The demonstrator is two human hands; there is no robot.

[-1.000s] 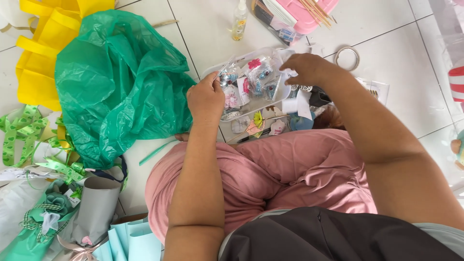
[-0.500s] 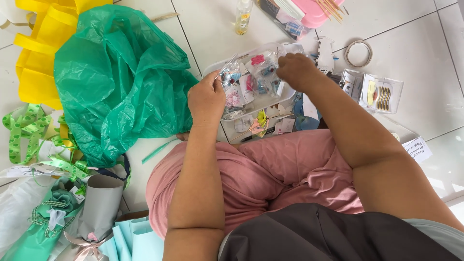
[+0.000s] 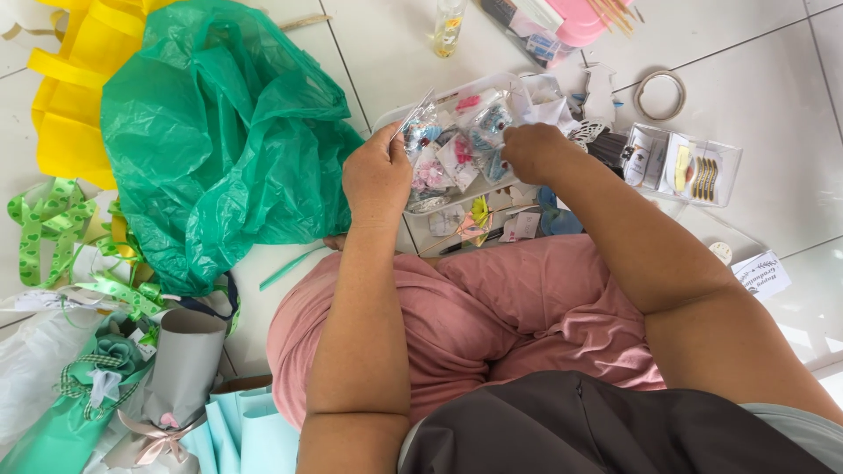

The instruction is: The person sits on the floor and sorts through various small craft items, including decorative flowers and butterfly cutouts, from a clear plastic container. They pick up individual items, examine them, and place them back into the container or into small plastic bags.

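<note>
Here, small clear packets (image 3: 457, 158) lie between left hand (image 3: 378, 180) and right hand (image 3: 533, 151).

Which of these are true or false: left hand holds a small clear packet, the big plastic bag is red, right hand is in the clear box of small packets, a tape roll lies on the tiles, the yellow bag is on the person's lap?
1. The left hand holds a small clear packet. True.
2. The big plastic bag is red. False: it is green.
3. The right hand reaches into the clear box. True.
4. A tape roll lies on the tiles. True.
5. The yellow bag is on the lap. False: it lies on the floor beside the green one.
</note>
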